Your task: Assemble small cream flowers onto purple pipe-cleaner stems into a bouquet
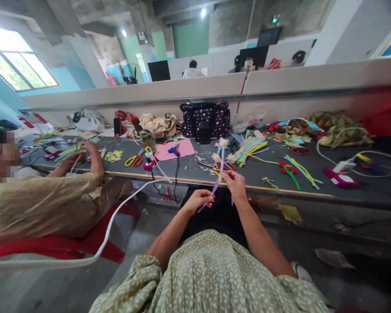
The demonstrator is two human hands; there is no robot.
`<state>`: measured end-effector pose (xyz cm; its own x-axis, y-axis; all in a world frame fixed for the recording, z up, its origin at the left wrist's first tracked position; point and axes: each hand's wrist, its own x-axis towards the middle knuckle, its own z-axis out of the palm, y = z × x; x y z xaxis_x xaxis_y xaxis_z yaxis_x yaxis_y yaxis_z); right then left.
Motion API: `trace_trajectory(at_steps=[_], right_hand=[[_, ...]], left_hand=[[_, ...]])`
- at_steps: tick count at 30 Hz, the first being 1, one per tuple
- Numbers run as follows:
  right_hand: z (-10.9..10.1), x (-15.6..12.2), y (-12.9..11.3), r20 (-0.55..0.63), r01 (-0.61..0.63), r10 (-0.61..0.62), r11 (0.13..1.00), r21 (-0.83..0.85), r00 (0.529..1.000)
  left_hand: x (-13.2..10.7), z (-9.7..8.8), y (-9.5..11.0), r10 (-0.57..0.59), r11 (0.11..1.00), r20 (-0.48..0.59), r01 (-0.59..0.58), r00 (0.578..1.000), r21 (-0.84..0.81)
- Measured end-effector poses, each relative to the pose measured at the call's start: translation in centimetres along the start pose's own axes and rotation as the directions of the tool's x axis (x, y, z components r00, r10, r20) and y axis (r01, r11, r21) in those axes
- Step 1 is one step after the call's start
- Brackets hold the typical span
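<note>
A purple pipe-cleaner stem [220,167] topped with a pale flower head [223,142] stands slightly tilted in front of the table edge. My right hand [235,184] pinches the stem near its middle. Lower down, my left hand [200,200] is closed around the stem's bottom end. Both hands hover over my lap, just short of the dark table [345,195]. Behind the flower lies a bundle of coloured pipe cleaners [252,148].
Yellow-handled scissors [134,161], a blue glue gun on pink paper [175,150], a spotted bag [205,118], red pipe-cleaner flowers [288,170] and craft scraps cover the table. A co-worker [42,200] sits at left on a red chair. A white cable [111,221] crosses the left.
</note>
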<state>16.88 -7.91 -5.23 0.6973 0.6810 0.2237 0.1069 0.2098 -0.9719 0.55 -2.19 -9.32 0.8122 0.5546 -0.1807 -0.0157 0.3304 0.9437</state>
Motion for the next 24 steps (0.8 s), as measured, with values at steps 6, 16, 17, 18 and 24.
trace_trajectory(at_steps=[6, 16, 17, 18, 24], right_hand=[[-0.1, -0.1, 0.0, -0.066, 0.027, -0.026, 0.999, 0.018, 0.997], [0.3, -1.4, -0.1, -0.054, 0.138, -0.144, 0.985, -0.105, 0.988], [0.3, -1.6, -0.2, -0.048, 0.148, -0.155, 0.981, -0.127, 0.987], [0.3, -1.7, -0.2, -0.044, 0.159, -0.166, 0.977, -0.143, 0.985], [0.3, -2.0, -0.5, -0.013, 0.192, -0.196, 0.972, -0.137, 0.981]], left_hand=[[-1.4, -2.1, 1.2, -0.02, 0.987, 0.047, 0.012, 0.999, 0.161], [1.3, 2.1, 3.9, 0.364, 0.93, -0.262, -0.364, 0.894, 0.05], [1.6, 2.6, 4.1, 0.39, 0.92, -0.254, -0.386, 0.885, 0.071], [1.8, 3.1, 4.3, 0.411, 0.911, -0.249, -0.404, 0.877, 0.081], [2.6, 4.5, 4.8, 0.398, 0.913, -0.176, -0.407, 0.9, -0.017]])
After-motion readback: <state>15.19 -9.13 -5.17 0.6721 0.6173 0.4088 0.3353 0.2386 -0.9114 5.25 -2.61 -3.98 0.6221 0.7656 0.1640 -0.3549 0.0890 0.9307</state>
